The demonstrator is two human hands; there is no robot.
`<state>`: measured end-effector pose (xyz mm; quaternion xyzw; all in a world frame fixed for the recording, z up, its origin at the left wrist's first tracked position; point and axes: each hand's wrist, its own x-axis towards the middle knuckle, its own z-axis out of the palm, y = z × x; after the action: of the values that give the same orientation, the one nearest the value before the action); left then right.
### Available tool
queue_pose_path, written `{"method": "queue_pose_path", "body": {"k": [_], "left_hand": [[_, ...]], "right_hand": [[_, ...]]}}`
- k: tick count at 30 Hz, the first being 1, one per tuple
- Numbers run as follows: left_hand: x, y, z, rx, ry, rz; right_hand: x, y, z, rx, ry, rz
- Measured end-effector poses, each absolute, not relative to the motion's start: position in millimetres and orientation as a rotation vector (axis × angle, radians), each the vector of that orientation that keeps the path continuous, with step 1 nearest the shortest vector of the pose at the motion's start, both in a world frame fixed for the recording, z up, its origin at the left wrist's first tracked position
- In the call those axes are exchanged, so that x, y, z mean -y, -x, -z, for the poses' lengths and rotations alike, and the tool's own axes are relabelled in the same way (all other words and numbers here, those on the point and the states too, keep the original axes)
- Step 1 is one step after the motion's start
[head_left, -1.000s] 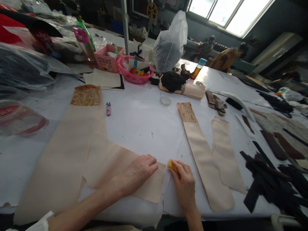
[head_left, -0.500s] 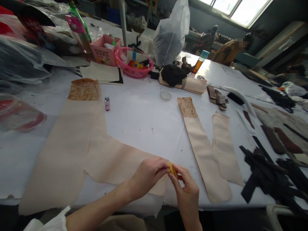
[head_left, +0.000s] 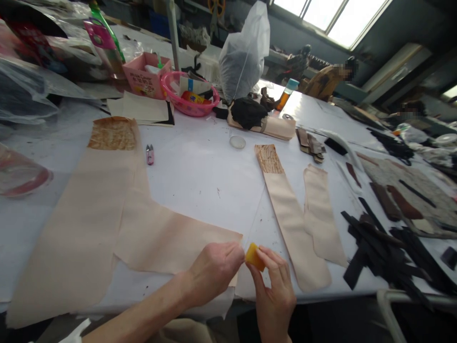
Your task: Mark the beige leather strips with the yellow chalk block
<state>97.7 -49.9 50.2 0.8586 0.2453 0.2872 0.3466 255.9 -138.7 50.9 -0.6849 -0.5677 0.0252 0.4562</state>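
Note:
My right hand [head_left: 273, 286] pinches a small yellow block [head_left: 255, 257] between thumb and fingers, above the table's near edge. Just left of the block, my left hand [head_left: 217, 267] is closed in a pinch; what its fingertips hold, if anything, is too small to make out. Beneath my left hand lies the end of a beige sheet piece [head_left: 178, 238], which reaches right from a larger beige piece [head_left: 78, 205] with a brown, glue-like patch on its top end. Right of my hands rests a long beige strip [head_left: 293, 219] with a similar brown patch.
Pink thread snips [head_left: 150, 155] and a small round clear lid [head_left: 237, 142] lie beyond my hands. A pink basket [head_left: 167, 93] and a pink box [head_left: 134, 78] stand at the back. Black strips [head_left: 364, 252] are heaped at right. Another person [head_left: 321, 81] is in the background.
My left fingertips have come off the yellow block and curled in closer, leaving more of the block showing in my right hand. The whole view has shifted slightly, so the table things appear further left.

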Motion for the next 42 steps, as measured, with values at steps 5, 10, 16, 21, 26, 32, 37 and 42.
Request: {"method": "queue_pose_path", "body": {"k": [5,10,16,21,26,32,37,42], "left_hand": [[47.0,-93.2,-57.0,-0.745,-1.655,-0.629],[65.0,-99.2,-58.5,-0.609,-1.597,-0.337],[91.4,-112.5,-65.2,-0.510,-2.110,-0.074],[103.4,-116.2,-60.3,-0.348,-2.311,-0.011],[109.4,-113.1,-56.1,-0.236,-2.349,-0.150],[104.0,-117.5,-60.2,-0.469,-2.183,-0.070],[100.6,-118.3,-51.7,-0.489,-1.824,-0.288],[97.6,-130.7,-48.0,-0.688,-1.051,-0.316]], "right_hand": [[147.2,-265.3,-55.9,0.541,1.643,-0.705],[149.8,-262.0,-68.4,0.111,1.292,-1.017],[158.8,-271.2,-69.8,0.040,1.233,-1.122],[164.5,-277.0,-63.5,-0.014,1.175,-1.176],[164.7,-276.0,-63.6,-0.005,1.153,-1.186],[165.8,-271.6,-66.9,-0.062,1.206,-1.061],[164.8,-267.0,-67.2,-0.035,1.241,-1.002],[167.1,-262.5,-63.4,0.076,1.351,-0.963]]}}
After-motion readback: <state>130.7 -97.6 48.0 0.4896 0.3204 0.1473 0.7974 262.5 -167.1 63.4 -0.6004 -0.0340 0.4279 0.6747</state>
